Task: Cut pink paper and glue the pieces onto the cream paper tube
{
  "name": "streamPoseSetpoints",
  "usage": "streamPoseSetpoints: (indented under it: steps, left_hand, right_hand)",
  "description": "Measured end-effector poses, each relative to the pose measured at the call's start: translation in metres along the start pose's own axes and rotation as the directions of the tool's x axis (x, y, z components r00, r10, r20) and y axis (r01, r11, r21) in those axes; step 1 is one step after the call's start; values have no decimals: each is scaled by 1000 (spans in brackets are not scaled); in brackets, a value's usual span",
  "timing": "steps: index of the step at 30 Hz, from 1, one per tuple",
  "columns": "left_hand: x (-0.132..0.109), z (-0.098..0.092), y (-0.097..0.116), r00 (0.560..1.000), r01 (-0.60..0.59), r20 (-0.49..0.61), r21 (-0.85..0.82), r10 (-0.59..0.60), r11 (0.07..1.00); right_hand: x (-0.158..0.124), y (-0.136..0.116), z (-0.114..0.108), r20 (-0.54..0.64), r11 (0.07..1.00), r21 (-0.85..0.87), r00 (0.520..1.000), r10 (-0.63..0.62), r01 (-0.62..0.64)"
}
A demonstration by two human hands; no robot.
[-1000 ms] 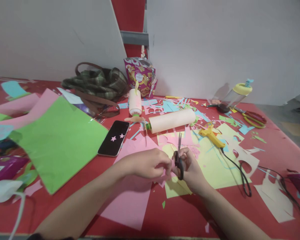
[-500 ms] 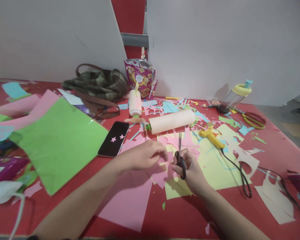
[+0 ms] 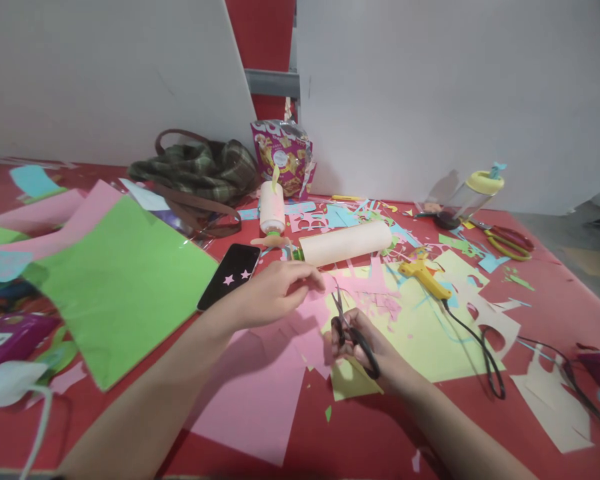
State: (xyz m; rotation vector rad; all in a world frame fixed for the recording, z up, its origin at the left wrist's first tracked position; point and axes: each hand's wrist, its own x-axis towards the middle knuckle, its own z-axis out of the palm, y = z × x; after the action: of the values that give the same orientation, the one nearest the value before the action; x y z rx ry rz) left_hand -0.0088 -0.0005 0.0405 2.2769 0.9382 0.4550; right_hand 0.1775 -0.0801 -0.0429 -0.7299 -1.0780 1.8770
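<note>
My right hand (image 3: 375, 353) grips black-handled scissors (image 3: 347, 323), blades pointing up and left over pink paper scraps. My left hand (image 3: 275, 290) hovers above the pink sheet (image 3: 260, 393), fingers curled and pinched at the tips near a cream paper roll (image 3: 345, 243); whatever they pinch is too small to make out. A black phone (image 3: 230, 275) with two pink stars on it lies just left of that hand.
A green sheet (image 3: 120, 280) lies at left, a plaid bag (image 3: 200, 170) and a snack pouch (image 3: 283, 153) at the back. A yellow glue gun (image 3: 423, 275) with black cord, yellow paper (image 3: 430, 327), red-handled scissors (image 3: 507, 240) and a bottle (image 3: 473, 190) sit at right. Scraps litter the red table (image 3: 380, 433).
My hands have separated: the left moved up and away toward the roll, and the right drew back toward me with the scissors, which tilted leftward.
</note>
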Motion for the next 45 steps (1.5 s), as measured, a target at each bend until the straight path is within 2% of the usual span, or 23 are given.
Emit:
streamPoseSetpoints:
  steps: [7,22,45]
  left_hand:
    - [1,6,2,997,-71,28,-61,73,996]
    - [1,7,4,998,-61,31,-72,63,996]
    - [1,7,3,997,-72,26,-65,74,995]
  right_hand:
    - [-1,-1,1,59,998,65,998,1,-4]
    - [-1,-3,3,65,994,112,998,-2,-5]
    - [0,-7,7,-7,999,-46,1000,-7,6]
